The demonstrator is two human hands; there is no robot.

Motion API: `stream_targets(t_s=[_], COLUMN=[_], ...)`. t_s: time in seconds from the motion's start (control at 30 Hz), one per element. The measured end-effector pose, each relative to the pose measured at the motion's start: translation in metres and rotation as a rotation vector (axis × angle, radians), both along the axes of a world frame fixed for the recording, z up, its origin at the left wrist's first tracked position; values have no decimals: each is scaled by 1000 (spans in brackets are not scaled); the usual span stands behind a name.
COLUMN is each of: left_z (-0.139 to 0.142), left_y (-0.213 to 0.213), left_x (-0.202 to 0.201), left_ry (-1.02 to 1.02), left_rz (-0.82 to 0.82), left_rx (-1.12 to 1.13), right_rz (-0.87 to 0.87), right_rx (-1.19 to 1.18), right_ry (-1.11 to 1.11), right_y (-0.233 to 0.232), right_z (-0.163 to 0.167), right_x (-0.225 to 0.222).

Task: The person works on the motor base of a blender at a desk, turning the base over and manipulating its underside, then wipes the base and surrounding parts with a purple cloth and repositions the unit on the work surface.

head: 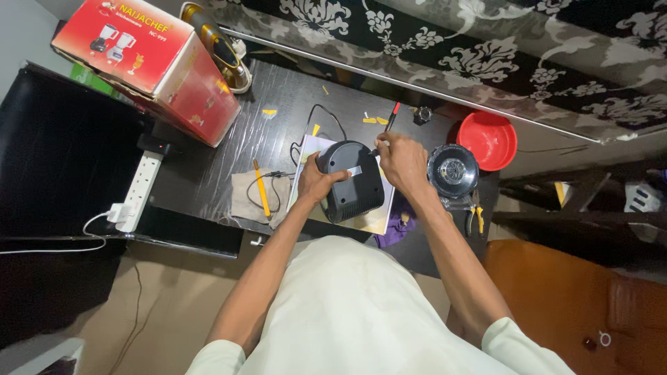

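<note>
View from above of a person in a pale shirt [347,312] seated at a dark table [208,167]. Both forearms extend to a black appliance base [353,180], which lies overturned on a pale sheet [379,219] near the table's front edge. The left hand [318,179] is closed on the left side of the base, thumb on top, steadying it. The right hand [403,161] is closed around the handle of a red-tipped screwdriver [390,125], whose lower end meets the upper right corner of the base. A purple cloth [394,229] shows beneath the sheet's right corner. Left of the base, a yellow pencil [261,189] lies on a grey cloth [250,198], crossed by a thin black cord [313,121] that loops back across the table. Right of the base stands a clear blender jar [452,170], with yellow-handled pliers [475,215] just beside it and a red bowl [488,139] beyond. At the table's left edge lies a white power strip [139,189]. At the far left corner rests a red appliance box [149,59]. A patterned curtain [486,48] runs along the far side.
</note>
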State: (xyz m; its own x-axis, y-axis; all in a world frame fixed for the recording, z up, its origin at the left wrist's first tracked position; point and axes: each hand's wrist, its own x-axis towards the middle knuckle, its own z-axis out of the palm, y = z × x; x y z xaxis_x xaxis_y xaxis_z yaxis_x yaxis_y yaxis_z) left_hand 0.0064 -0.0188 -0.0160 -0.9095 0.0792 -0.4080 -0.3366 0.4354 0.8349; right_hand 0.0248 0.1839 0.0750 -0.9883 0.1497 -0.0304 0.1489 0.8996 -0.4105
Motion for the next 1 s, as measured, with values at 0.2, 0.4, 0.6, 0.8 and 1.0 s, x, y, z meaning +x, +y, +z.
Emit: stream_targets(t_s=[0.2,0.4,0.6,0.8,1.0], left_z=[-2,-2,-2,-3,-2], left_y=[-1,0,-1,-1,0], left_x=[-1,-1,-1,-1,0], left_ry=[21,-6,5,6,-12], left_rz=[2,-6,-3,-12,4], left_rx=[7,-30,-1,25,3], right_rz=[115,83,45,100,-18], right_rx=[-270,-54,-122,-155,5], right_ry=[82,41,81,150,60], right_y=[7,2,1,3,1], right_z=[10,5,2,-9,-13], right_x=[6,4,2,2,0])
